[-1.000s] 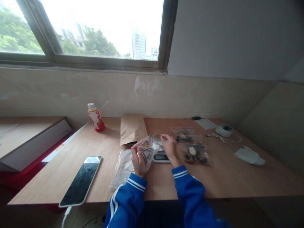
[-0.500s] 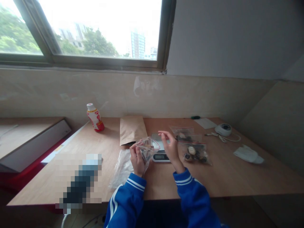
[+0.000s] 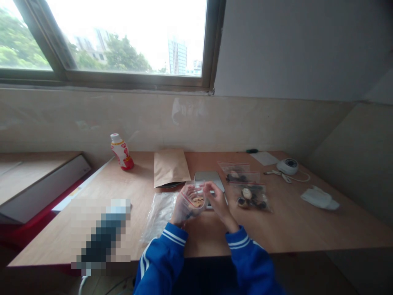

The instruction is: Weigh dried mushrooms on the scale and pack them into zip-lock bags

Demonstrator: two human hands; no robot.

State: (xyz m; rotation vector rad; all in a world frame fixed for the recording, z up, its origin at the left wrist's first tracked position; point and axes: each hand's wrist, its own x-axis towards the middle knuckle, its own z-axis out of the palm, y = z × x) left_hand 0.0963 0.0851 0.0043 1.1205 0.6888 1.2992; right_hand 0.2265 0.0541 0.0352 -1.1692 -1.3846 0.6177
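My left hand (image 3: pixel 181 209) is closed around a small clear zip bag (image 3: pixel 193 199) with a red seal strip and small brown and dark pieces inside. My right hand (image 3: pixel 217 199) pinches the bag's open mouth from the right, just in front of a small silver scale (image 3: pixel 208 177). Both hands hover low over the wooden desk (image 3: pixel 288 221). My sleeves are blue with white stripes.
Filled zip bags (image 3: pixel 249 196) lie right of the scale, a pile of empty clear bags (image 3: pixel 159 213) left of my hands. A brown paper pouch (image 3: pixel 170 167), a red and white bottle (image 3: pixel 122 151), a blurred-out flat object (image 3: pixel 102 231), a white round device (image 3: pixel 287 166) and white cloth (image 3: pixel 319 197) also lie there.
My right hand came back from over the scale to the bag's mouth. Both hands and the bag moved nearer to me and lower, uncovering the scale's plate.
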